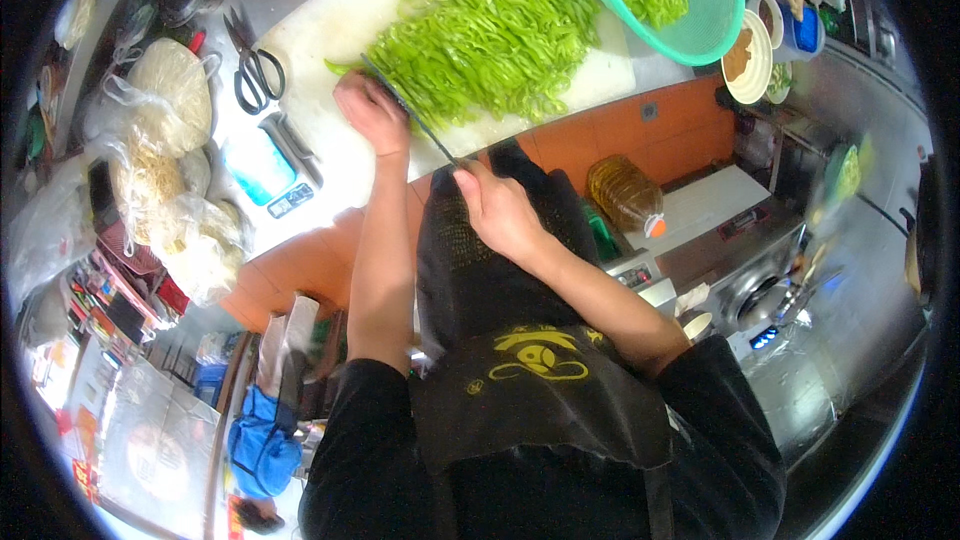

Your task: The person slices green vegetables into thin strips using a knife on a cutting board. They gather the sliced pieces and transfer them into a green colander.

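Observation:
My right hand (pixel 499 206) grips the handle of a kitchen knife (pixel 420 122). Its blade, seen nearly edge-on, slants up and left across a white cutting board (pixel 300 37). Just left of the blade, my left hand (pixel 373 114) is curled down on the board. A green pepper tip (pixel 339 69) pokes out beyond its fingers; the rest of that piece is hidden. Right of the knife, a broad heap of sliced green pepper (pixel 495 37) covers much of the board. More strips fill part of a green mesh basket (pixel 714 22) at the upper right.
Black-handled scissors (pixel 259 79) and a digital scale (pixel 274 165) lie left of the board, beside bagged noodles (pixel 161 165). Bowls (pixel 750 67) stand past the basket. Below are an oil jug (pixel 624 191) and a stove (pixel 765 300). Another person in blue (pixel 262 427) is at lower left.

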Motion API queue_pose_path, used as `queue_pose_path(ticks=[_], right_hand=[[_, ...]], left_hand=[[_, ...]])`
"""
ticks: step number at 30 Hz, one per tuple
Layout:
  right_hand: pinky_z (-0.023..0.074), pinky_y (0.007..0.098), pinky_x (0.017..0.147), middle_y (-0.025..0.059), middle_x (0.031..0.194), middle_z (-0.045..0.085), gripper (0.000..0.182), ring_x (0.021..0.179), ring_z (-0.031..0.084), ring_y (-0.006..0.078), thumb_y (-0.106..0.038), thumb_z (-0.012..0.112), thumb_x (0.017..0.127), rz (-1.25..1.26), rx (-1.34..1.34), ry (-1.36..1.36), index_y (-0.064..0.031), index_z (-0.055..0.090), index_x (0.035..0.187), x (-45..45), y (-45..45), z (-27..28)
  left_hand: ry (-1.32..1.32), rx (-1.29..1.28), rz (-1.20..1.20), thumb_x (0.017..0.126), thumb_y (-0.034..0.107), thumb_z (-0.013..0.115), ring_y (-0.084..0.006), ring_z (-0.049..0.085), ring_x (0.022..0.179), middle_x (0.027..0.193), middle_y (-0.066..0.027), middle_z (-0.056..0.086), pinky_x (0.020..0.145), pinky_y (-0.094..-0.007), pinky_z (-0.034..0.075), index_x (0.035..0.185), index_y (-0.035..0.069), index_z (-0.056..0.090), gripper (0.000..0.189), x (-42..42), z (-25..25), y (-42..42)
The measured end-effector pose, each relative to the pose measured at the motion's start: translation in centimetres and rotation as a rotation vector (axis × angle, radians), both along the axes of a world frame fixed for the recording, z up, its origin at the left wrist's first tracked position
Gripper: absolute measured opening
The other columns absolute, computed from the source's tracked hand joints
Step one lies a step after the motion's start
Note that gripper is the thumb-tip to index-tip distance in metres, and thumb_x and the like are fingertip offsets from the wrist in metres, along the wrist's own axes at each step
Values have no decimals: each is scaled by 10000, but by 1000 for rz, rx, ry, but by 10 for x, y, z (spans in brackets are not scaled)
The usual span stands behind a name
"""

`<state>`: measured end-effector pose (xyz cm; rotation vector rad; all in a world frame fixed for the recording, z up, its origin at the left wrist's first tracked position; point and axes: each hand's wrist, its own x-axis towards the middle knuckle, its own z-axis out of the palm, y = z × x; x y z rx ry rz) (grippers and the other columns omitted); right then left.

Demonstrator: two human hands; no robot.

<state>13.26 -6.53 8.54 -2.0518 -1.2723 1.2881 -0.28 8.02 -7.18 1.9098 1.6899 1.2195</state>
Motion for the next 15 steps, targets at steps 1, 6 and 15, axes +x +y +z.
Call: queue_pose_path(ticks=[1,6,15], right_hand=[[560,585,682,306,779,689,384,751,690,506,-330,477,1112,-7,7,11,10,647,1168,1,5,-1],[555,596,716,319,795,685,399,782,682,526,-349,469,1113,-25,18,13,2,654,1143,-11,21,-36],[515,602,770,330,844,669,434,876,666,527,-380,466,1111,-140,-12,185,17,641,1138,3,17,-59]], left_hand=[[13,11,-8,1046,133,529,-367,554,1004,1083,-199,577,932,-454,444,1097,-30,563,173,0,0,0],[52,44,-32,1046,105,514,-368,555,1013,1085,-201,577,935,-456,446,1112,-30,566,159,2,2,2],[-68,-50,34,1088,112,483,-274,585,950,1083,-171,602,890,-377,493,1182,-44,578,205,0,5,0]])
